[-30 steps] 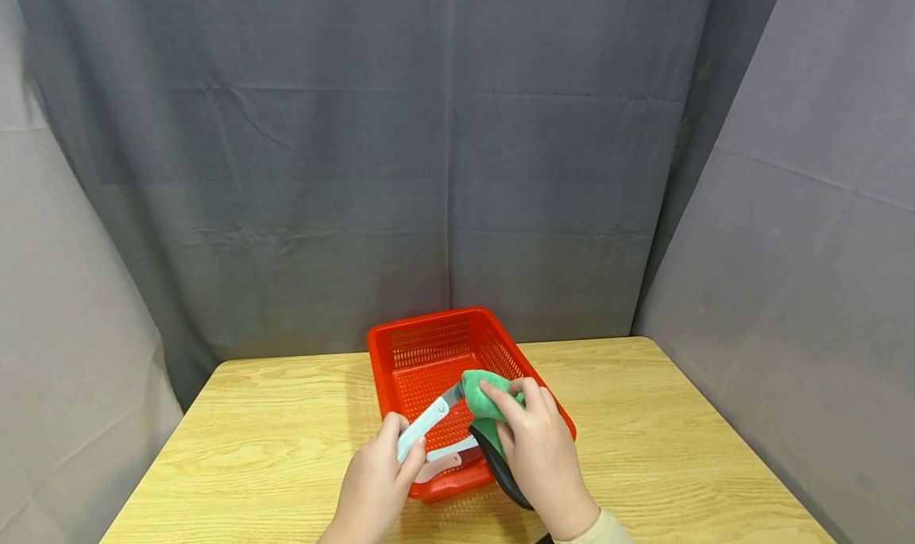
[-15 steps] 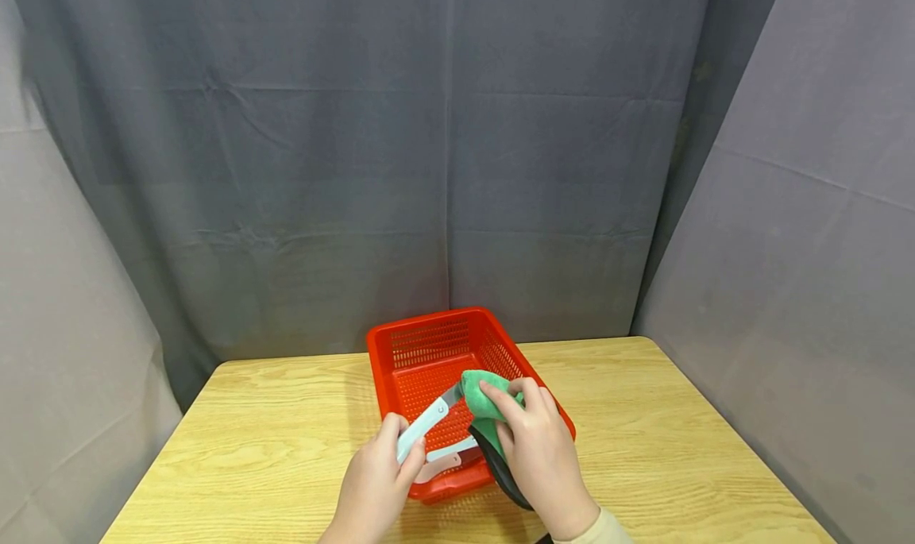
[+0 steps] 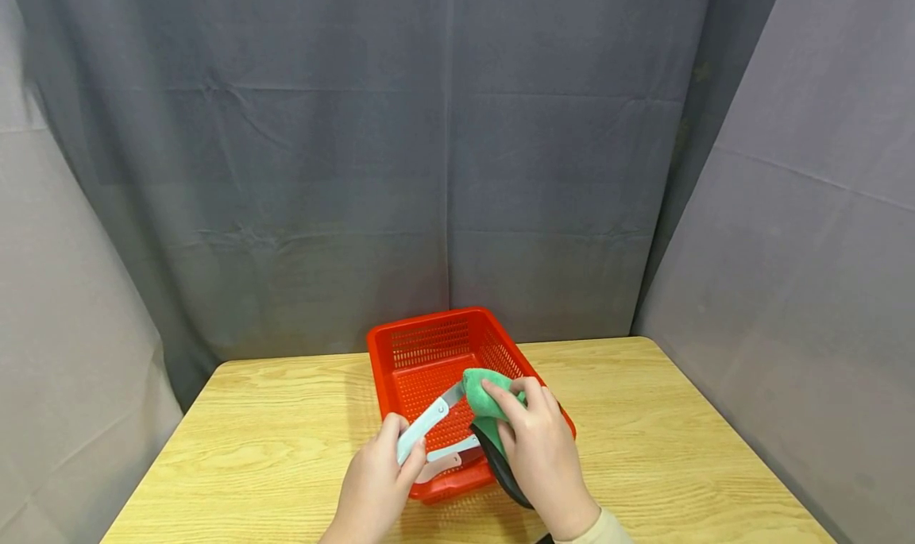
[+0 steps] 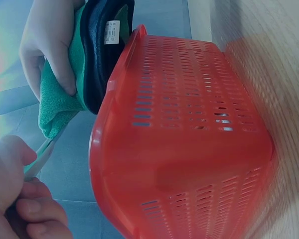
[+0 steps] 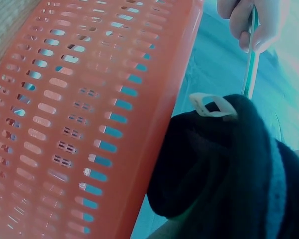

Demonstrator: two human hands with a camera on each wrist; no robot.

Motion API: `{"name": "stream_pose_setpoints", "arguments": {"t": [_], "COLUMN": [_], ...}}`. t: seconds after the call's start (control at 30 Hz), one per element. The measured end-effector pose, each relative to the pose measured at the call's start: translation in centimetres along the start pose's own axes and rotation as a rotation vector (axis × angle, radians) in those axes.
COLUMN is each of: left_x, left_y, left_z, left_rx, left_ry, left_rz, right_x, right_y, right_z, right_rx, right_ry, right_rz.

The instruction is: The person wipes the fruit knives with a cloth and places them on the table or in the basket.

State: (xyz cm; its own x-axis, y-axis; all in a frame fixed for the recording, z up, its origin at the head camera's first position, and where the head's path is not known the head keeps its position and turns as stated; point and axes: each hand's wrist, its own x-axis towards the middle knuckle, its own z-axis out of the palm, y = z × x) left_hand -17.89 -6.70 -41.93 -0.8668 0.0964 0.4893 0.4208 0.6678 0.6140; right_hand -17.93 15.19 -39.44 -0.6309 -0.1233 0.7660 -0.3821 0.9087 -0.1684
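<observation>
My left hand [image 3: 377, 480] grips the pale blue handle of a folding knife [image 3: 423, 430], its blade angled up to the right. In my right hand [image 3: 545, 449] is a green cloth [image 3: 486, 393] with a black edge, wrapped over the blade's tip end, which it hides. Both hands are above the near part of a red plastic basket [image 3: 429, 319]. Inside the basket lie a pale blue-handled piece [image 3: 452, 450] and a pink-handled knife [image 3: 438, 468], partly covered by the cloth. The left wrist view shows a white label [image 4: 111, 32] on the cloth's dark edging [image 4: 97, 59].
The basket stands on a light wooden table [image 3: 286, 425], near its back edge. A grey curtain [image 3: 322, 171] hangs behind the table, with paler cloth walls [image 3: 801, 234] on both sides. Perforated basket sides [image 5: 89, 124] show close in both wrist views.
The green cloth and the right hand's fingers have shifted very slightly to the right along the blade. The left hand, the knife and the basket stay where they were.
</observation>
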Motion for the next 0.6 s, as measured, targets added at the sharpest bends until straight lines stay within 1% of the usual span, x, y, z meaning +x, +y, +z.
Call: {"name": "stream_pose_setpoints", "arguments": {"t": [0.3,0.5,0.6], "left_x": [0.05,0.08,0.11], "left_y": [0.02,0.02,-0.03], "left_z": [-0.02,-0.06,-0.04], "left_rx": [0.006,0.003,0.002], "left_ry": [0.000,-0.012,-0.016], "left_rz": [-0.003,-0.014,-0.019], "right_x": [0.19,0.25,0.24], "right_y": [0.18,0.20,0.14], "right_z": [-0.12,-0.15,-0.25], "right_rx": [0.001,0.008,0.011], "right_ry": [0.038,0.047,0.046], "right_rz": [0.017,0.025,0.013]}}
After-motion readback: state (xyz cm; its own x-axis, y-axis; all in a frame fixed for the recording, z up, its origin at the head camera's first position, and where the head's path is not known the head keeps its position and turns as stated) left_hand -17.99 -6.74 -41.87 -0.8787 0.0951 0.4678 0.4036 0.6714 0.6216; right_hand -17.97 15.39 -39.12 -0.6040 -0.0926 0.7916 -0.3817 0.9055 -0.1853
